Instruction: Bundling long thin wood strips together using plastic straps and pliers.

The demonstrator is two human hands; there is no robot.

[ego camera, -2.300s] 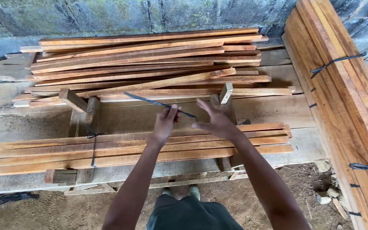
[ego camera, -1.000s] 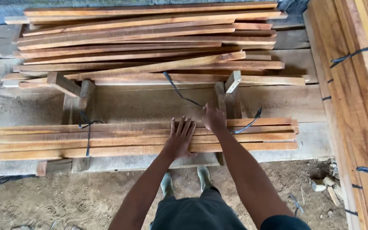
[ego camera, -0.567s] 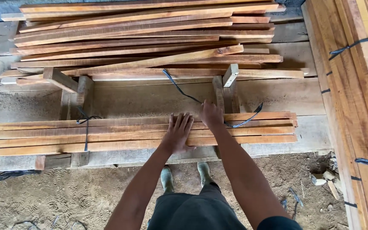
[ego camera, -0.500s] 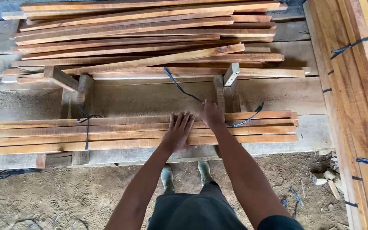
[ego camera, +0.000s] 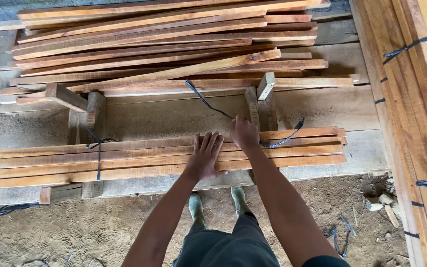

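Here reddish-brown slats (ego camera: 124,158) lie flat, side by side.

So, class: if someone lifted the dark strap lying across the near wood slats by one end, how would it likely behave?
The dark strap would probably droop: it already curves loosely over the slats. It looks thin, so likely light. The right hand covers its middle.

We wear dark grey shorts (ego camera: 223,247), pale green rubber boots (ego camera: 196,207), and a dark sleeve edge (ego camera: 322,260); our forearms are bare.
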